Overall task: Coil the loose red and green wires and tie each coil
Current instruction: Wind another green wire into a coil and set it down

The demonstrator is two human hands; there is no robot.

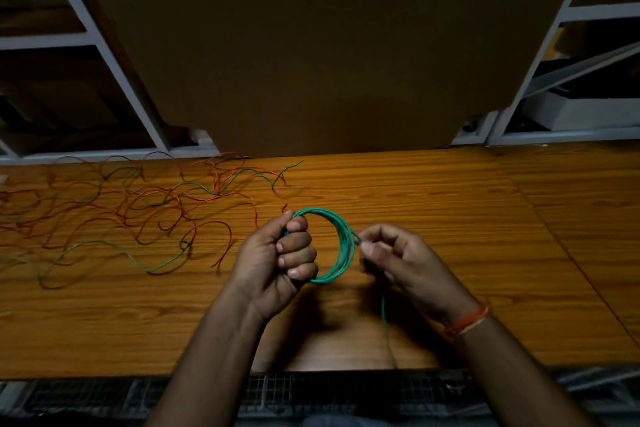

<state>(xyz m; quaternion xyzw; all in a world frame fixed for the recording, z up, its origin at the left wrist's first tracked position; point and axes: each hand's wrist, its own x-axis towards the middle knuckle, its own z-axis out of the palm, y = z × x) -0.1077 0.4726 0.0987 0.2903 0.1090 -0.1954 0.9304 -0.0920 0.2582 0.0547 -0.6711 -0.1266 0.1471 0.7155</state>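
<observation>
A green wire coil (343,246) of several turns hangs between my hands above the wooden table (433,211). My left hand (277,260) is fisted around the coil's left side. My right hand (398,253) pinches the same wire at the coil's right edge. From that hand a loose green tail (385,319) drops toward the table's near edge. Loose red wires (145,204) and loose green wires (104,246) sprawl tangled over the left half of the table.
A large brown board (311,45) stands upright behind the table. Grey metal shelving frames (114,55) flank it on both sides. A wire mesh (311,395) runs below the table's near edge. An orange thread band circles my right wrist (467,321).
</observation>
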